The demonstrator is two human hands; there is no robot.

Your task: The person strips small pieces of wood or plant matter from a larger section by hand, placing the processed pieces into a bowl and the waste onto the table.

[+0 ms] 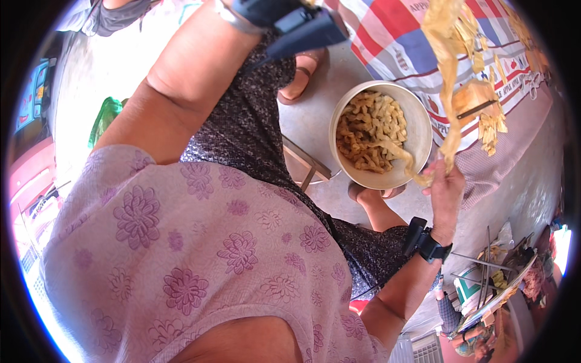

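My right hand (443,178) grips a long, pale-yellow strip (448,85), which hangs from above and curves down into a round pale bowl (334,136). Many crinkled yellow-brown pieces (369,121) lie in that bowl, just left of the hand. My left forearm (181,72) reaches to the top edge, a dark strapped device (284,24) at its wrist; the hand itself is out of view. Beyond the bowl, more yellow strips (489,133) hang around a wooden piece (466,94) with a dark narrow bar across it.
A red, blue and white printed cloth (387,42) covers the area beyond the bowl. A wooden stool-like frame (305,157) stands by my legs. At lower right are other people (478,339), poles (487,266) and a white bucket (466,284). Green material (109,118) lies at left.
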